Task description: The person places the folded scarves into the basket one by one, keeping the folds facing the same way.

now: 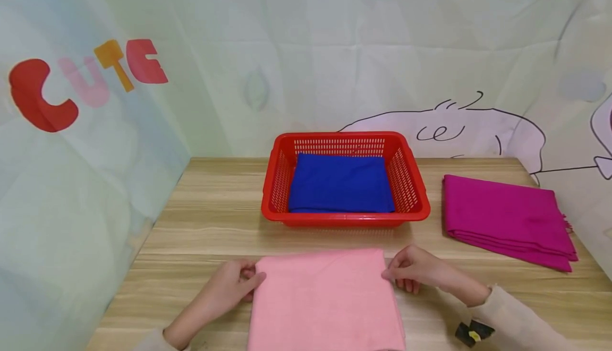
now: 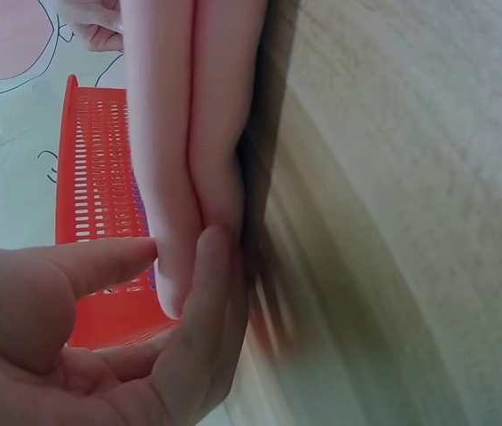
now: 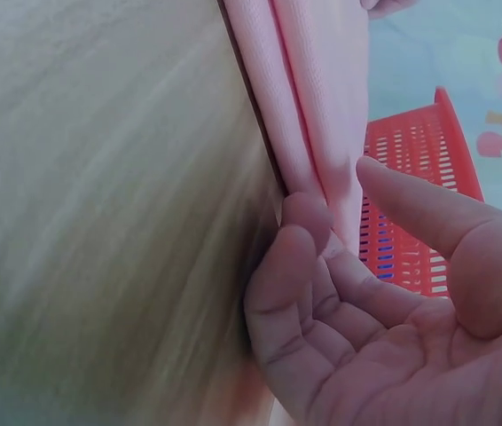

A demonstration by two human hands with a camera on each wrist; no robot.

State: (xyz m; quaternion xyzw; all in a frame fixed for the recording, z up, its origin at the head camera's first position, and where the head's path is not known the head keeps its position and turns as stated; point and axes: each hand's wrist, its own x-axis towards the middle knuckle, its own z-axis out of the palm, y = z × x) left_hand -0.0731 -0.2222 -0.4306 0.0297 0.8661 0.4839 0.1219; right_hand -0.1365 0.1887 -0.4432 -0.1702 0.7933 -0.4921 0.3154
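Observation:
A folded pink cloth lies at the front of the table, its far edge toward the basket. My left hand grips its far left corner, thumb on top. At the far right corner, my right hand pinches the cloth between thumb and curled fingers. Two thick folded layers of the pink cloth show side-on in the left wrist view, with the fingers at their end. In the right wrist view the fingertips are tucked at the cloth's lower edge, close over the table.
Behind the pink cloth stands a red basket with a folded blue cloth inside. A folded magenta cloth lies on the wooden table at the right. A printed curtain hangs along the back and sides.

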